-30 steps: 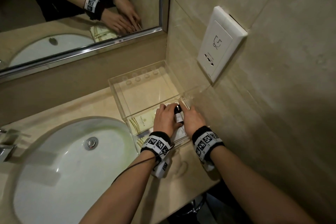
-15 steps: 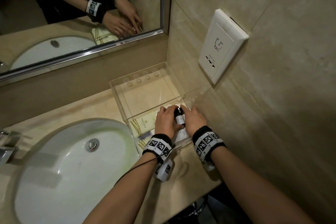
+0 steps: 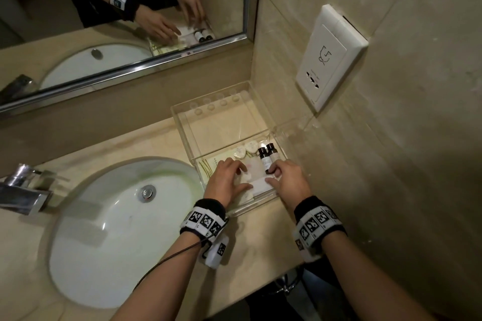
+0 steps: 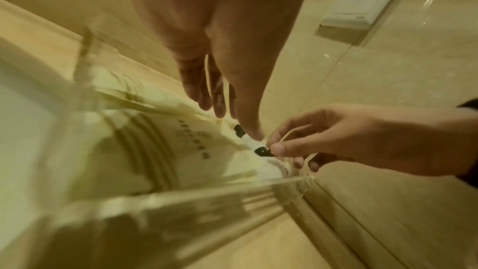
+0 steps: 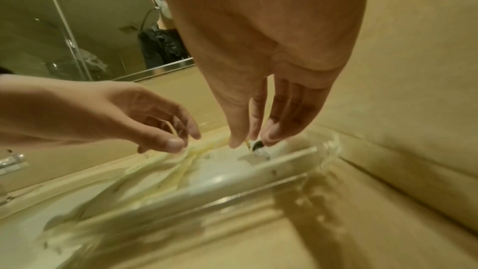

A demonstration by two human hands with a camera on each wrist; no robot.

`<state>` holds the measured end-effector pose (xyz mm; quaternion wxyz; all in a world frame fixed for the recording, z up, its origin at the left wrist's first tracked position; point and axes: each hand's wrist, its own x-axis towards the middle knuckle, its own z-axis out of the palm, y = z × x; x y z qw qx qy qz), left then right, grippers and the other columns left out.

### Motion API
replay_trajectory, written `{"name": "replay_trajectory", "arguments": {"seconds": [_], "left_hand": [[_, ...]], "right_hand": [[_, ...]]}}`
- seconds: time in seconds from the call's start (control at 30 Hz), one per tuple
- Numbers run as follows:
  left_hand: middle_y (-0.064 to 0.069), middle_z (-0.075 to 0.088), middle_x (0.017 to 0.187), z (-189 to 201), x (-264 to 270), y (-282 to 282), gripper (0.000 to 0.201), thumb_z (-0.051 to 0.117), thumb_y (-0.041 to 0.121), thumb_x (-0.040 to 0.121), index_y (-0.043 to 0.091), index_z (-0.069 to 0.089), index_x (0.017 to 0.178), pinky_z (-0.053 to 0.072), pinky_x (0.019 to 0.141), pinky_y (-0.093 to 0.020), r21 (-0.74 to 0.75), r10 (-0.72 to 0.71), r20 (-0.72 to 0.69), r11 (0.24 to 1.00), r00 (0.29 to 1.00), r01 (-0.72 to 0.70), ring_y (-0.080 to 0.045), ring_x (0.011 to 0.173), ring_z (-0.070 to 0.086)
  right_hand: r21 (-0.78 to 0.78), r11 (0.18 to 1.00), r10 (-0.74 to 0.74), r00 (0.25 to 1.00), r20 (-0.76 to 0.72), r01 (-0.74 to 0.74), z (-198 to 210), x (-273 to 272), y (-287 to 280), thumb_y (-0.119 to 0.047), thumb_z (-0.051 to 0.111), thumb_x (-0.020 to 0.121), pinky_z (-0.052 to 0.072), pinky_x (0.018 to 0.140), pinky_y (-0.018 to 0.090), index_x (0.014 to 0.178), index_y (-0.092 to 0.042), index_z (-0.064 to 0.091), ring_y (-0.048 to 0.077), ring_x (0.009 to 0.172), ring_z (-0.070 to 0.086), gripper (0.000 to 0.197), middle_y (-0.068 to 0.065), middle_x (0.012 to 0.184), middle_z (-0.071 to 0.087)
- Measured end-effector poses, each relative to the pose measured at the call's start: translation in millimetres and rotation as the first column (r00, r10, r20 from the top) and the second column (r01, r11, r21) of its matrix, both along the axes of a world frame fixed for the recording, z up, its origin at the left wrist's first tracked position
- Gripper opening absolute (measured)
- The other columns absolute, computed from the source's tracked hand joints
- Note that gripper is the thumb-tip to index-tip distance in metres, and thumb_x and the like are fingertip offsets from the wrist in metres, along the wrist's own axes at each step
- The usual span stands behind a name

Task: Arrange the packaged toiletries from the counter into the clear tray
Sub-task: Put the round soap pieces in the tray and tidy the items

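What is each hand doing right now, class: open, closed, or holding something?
Left hand: open, fingers relaxed over the packets, holding nothing.
Right hand: fingertips at the small bottles, at their base; a firm grip cannot be told.
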<state>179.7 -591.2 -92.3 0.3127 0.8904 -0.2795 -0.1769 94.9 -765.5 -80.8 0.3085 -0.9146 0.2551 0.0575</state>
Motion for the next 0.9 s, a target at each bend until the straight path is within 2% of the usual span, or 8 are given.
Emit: {"name": "replay_trajectory", "arguments": {"seconds": [0.1,0.23,0.33,0.47,0.57,0.7,0.8,0.9], "left_hand": [[0.004,0.053,0.112,-5,-12,21,0.048,0.079,0.046,0.068,0.024,0.059,0.106,0.044,0.087,-0.030,0.020,-0.037,-0.019,0.999,0.999,0.037,-0.014,0.101,0.044],[0.002,0.051,0.119,-12,-23,28,0.053,0.081,0.042,0.068,0.020,0.058,0.111,0.041,0.093,-0.030,0.032,-0.043,0.010,0.999,0.999,0.042,-0.016,0.106,0.042],[0.006,0.050,0.121,-15,-29,27,0.049,0.079,0.041,0.070,0.022,0.058,0.110,0.034,0.091,-0.023,0.002,-0.021,0.012,1.000,1.000,0.021,-0.015,0.108,0.038],[0.008,0.051,0.120,-17,-29,32,0.050,0.078,0.045,0.069,0.023,0.058,0.109,0.039,0.092,-0.028,-0.023,-0.046,0.033,0.999,0.998,0.047,-0.012,0.105,0.036],[0.008,0.052,0.117,-15,-23,36,0.050,0.073,0.052,0.071,0.023,0.060,0.109,0.037,0.091,-0.024,-0.069,-0.018,0.061,0.997,0.998,0.022,-0.011,0.105,0.037],[0.005,0.054,0.116,-12,-15,38,0.044,0.067,0.049,0.079,0.020,0.060,0.110,0.041,0.089,-0.025,-0.055,0.009,0.143,0.998,0.990,-0.001,-0.015,0.106,0.042],[0.004,0.055,0.118,-15,-17,42,0.045,0.069,0.048,0.078,0.020,0.060,0.112,0.040,0.090,-0.025,-0.002,-0.042,0.161,0.999,0.986,0.043,-0.015,0.108,0.042],[0.004,0.056,0.118,-18,-22,45,0.045,0.067,0.048,0.080,0.019,0.059,0.113,0.042,0.092,-0.028,0.015,-0.049,0.160,0.999,0.986,0.048,-0.016,0.108,0.043]], "right_hand": [[0.029,0.999,-0.034,0.999,0.019,0.033,-8,-8,5,-0.017,0.078,0.079,0.054,0.077,0.029,0.097,-0.021,0.067,0.008,0.082,0.057,0.022,-0.005,0.101,0.059],[0.031,0.997,-0.067,0.994,0.085,0.064,-15,-14,11,-0.013,0.077,0.079,0.058,0.077,0.033,0.100,-0.022,0.068,0.009,0.081,0.060,0.024,-0.007,0.101,0.058],[0.027,0.997,-0.078,0.994,0.081,0.076,-13,-12,9,-0.010,0.076,0.080,0.057,0.076,0.033,0.096,-0.022,0.068,0.009,0.080,0.058,0.022,-0.009,0.096,0.055],[0.003,0.998,-0.058,0.993,0.105,0.058,-8,-2,14,-0.010,0.072,0.083,0.056,0.074,0.028,0.090,-0.022,0.066,0.007,0.076,0.059,0.015,-0.010,0.094,0.058],[0.068,0.997,-0.053,0.991,0.125,0.045,-1,15,25,-0.014,0.072,0.085,0.058,0.079,0.032,0.102,-0.019,0.067,0.010,0.084,0.063,0.018,-0.004,0.100,0.066],[0.061,0.996,-0.061,0.998,-0.029,0.063,4,37,38,-0.020,0.073,0.085,0.054,0.087,0.035,0.123,-0.011,0.058,0.024,0.105,0.064,0.042,0.008,0.119,0.065],[-0.009,0.999,-0.032,0.985,-0.168,0.031,2,46,44,-0.023,0.073,0.085,0.051,0.080,0.034,0.124,-0.006,0.055,0.028,0.104,0.064,0.046,0.012,0.117,0.064],[-0.042,0.999,-0.022,0.978,-0.209,0.014,-2,49,47,-0.023,0.071,0.087,0.045,0.070,0.029,0.120,-0.005,0.058,0.027,0.098,0.065,0.040,0.011,0.112,0.065]]}}
